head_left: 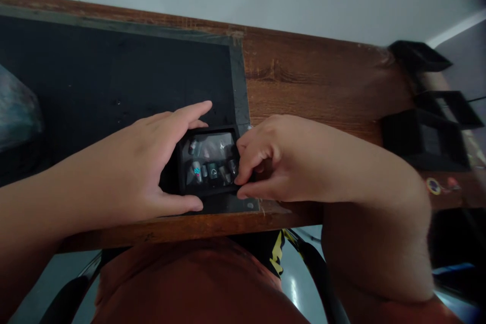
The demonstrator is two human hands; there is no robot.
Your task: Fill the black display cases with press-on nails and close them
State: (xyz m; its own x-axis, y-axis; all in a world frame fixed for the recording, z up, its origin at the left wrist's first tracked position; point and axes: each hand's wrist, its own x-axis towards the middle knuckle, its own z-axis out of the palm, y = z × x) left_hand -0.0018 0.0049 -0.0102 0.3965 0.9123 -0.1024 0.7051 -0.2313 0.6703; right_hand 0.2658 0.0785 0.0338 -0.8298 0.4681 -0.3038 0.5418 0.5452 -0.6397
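A small black box [181, 172] lies on the black mat near the table's front edge. Under its clear, shiny top show several decorated press-on nails [213, 171], some dark and one with a turquoise flower design. My left hand [146, 159] curves around the box's left side, thumb in front and fingers behind, spread wide. At the right rim, my right hand [273, 159] has its fingers curled and pinched against the box edge. Whether those fingertips also hold a film or lid edge cannot be made out.
The black mat [114, 71] is taped onto a brown wooden table [304, 81] beside a pale wall. A clear plastic bag [17, 111] sits at the far left. Several black boxes [402, 136] stand at the right, with a small round sticker [433, 186] nearby.
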